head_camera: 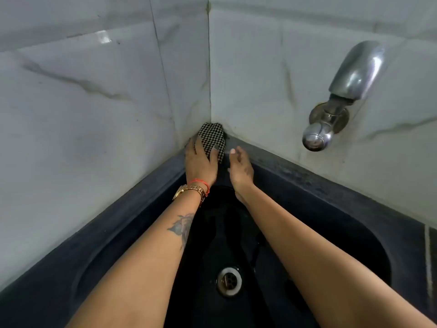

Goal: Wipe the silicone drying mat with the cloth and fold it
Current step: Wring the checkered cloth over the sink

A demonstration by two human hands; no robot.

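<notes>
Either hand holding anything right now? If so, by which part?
Left hand grips the checkered cloth by its near, lower end, at the sink corner. Right hand is open and holds nothing.

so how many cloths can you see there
1. The checked cloth sits in the back corner of the sink ledge where the walls meet, gripped by the left hand. The right hand beside it is empty. No drying mat shows.
</notes>
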